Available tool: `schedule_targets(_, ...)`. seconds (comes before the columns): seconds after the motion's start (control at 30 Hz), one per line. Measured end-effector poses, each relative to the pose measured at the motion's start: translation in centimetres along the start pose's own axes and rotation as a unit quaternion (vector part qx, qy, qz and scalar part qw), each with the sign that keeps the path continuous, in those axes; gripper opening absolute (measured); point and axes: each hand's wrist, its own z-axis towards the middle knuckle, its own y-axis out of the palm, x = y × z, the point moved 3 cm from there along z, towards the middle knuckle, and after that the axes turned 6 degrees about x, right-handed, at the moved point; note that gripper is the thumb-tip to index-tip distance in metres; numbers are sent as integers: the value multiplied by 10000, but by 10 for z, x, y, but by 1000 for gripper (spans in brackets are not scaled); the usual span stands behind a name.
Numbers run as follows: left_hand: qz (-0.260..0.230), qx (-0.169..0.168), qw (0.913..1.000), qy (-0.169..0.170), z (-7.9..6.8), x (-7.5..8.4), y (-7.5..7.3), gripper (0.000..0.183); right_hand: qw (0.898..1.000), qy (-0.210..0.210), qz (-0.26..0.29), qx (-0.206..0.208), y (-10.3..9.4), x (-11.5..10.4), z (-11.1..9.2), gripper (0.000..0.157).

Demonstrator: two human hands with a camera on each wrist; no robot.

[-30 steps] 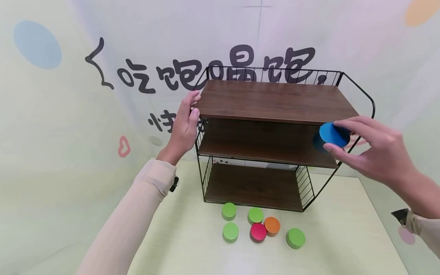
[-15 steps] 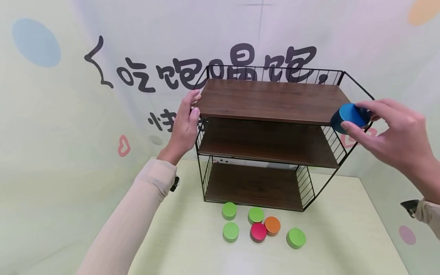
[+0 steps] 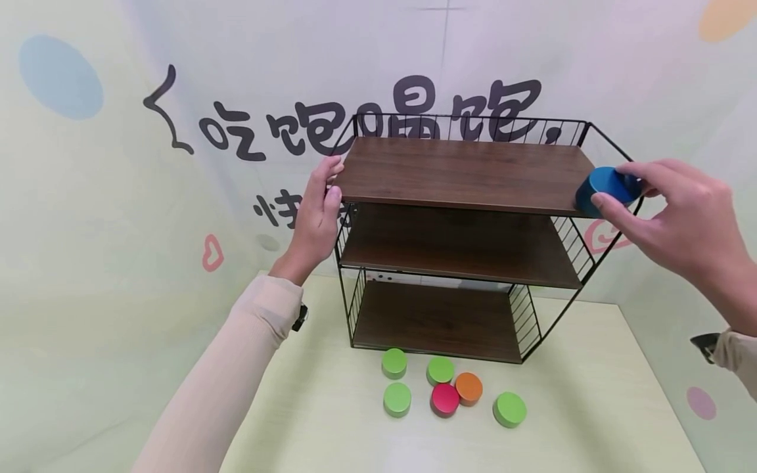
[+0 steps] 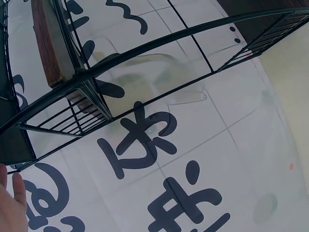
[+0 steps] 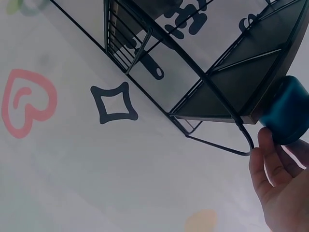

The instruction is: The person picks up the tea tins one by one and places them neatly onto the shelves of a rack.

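My right hand (image 3: 680, 226) pinches a blue round block (image 3: 604, 189) between thumb and fingers. The block is at the front right corner of the top board of a three-tier rack (image 3: 467, 172), which has dark wood boards and a black wire frame. In the right wrist view, the blue block (image 5: 288, 112) sits against the board's edge; whether it rests on the board I cannot tell. My left hand (image 3: 316, 217) touches the left end of the top board, fingers mostly straight and thumb near the front corner. Its fingertips show beside the frame in the left wrist view.
On the pale table (image 3: 331, 420) before the rack lie several green round blocks (image 3: 397, 399), a red one (image 3: 445, 399) and an orange one (image 3: 469, 388). A printed cloth wall (image 3: 177, 197) stands behind and to both sides.
My right hand has carried the blue block up and to the right, from before the middle tier to the top board's front right corner. The left hand has stayed in place.
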Motion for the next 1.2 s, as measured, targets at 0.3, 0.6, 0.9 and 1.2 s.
schedule_targets(0.3,-109,47,9999,-21,0,-1,0,43,9990,135,-345,-260,3,4,1,40)
schedule_targets(0.6,-37,11,10000,-55,0,1,-1,43,9995,-117,-303,27,6,5,-1,38)
schedule_targets(0.9,-68,5,9999,-78,0,1,0,43,9996,-8,-281,43,7,4,-3,39)
schedule_targets(1.2,-17,-21,9999,-100,0,2,0,44,9995,102,-254,144,6,4,-6,39)
